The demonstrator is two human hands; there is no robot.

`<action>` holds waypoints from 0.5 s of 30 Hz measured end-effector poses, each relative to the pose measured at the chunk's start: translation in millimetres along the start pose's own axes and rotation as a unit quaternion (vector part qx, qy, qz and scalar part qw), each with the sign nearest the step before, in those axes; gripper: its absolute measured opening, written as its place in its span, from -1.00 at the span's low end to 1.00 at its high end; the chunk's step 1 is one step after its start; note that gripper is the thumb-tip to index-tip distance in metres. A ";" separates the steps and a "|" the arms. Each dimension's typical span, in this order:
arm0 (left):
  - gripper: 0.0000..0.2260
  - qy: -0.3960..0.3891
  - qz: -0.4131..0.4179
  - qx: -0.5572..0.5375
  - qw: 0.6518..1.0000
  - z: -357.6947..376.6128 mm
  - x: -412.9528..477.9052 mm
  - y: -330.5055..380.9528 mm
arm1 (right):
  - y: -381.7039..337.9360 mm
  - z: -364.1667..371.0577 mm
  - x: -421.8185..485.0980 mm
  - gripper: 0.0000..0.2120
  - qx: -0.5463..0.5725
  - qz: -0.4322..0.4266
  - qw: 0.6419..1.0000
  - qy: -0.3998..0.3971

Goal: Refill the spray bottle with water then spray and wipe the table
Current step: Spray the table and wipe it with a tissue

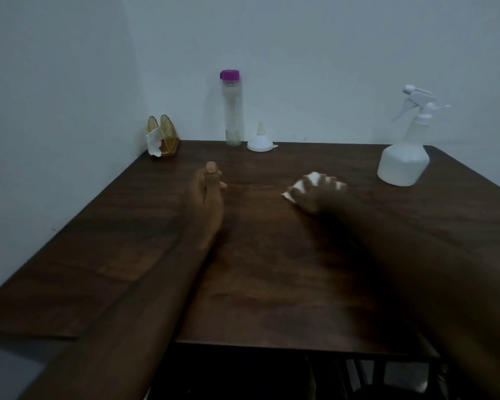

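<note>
spray bottle [403,157]: white, translucent, trigger head on top, upright at the far right of the table, apart from both hands; any print on it too dim to read.
table [272,284]: dark wood grain, set into a corner of pale walls.
right hand [318,194]: blurred, just left of the spray bottle, fingers spread and bent over a white tissue [298,187], holding it down against the tabletop.
left hand [207,192]: resting on its edge near the middle of the table, thumb uppermost, fingers loosely curled, holding nothing.
water bottle [233,111]: tall, clear, purple cap, upright against the back wall.
funnel [259,141]: white, mouth down, just right of the water bottle.
napkin holder [162,134]: gold, in the back left corner, a torn napkin [153,144] hanging from it.
</note>
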State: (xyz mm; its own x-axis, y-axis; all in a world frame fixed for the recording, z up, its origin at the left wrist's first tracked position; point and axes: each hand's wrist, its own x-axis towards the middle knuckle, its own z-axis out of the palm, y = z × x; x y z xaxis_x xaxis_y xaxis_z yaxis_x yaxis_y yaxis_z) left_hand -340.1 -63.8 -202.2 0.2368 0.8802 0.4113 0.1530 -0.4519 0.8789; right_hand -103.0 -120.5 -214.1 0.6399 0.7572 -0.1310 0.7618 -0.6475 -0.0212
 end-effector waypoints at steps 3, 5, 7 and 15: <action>-0.54 -0.008 0.003 0.006 1.000 0.6 -5.9 9.8 | 0.5 1.0 -44.4 -0.20 -0.006 0.058 0.998 -0.019; -0.58 -0.019 0.021 0.013 1.000 2.5 -11.5 17.8 | -33.0 1.8 -73.5 -0.19 -0.008 -0.022 1.000 0.014; -0.60 -0.042 0.022 0.012 0.999 3.8 -16.0 25.1 | -74.5 13.9 -95.9 -0.24 0.006 -0.155 0.987 0.043; -0.62 -0.199 0.028 0.058 0.978 2.1 -59.3 46.8 | -48.3 57.9 -110.9 -0.24 -0.030 -0.309 0.950 0.021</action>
State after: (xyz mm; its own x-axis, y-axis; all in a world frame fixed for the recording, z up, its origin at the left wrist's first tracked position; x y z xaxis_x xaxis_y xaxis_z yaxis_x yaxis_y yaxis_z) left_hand -344.9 -137.4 -186.0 0.5994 0.7376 0.3109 0.2314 -0.5314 0.8149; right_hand -216.6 -178.2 -255.9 0.0712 0.9949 -0.0720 0.9971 -0.0730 -0.0235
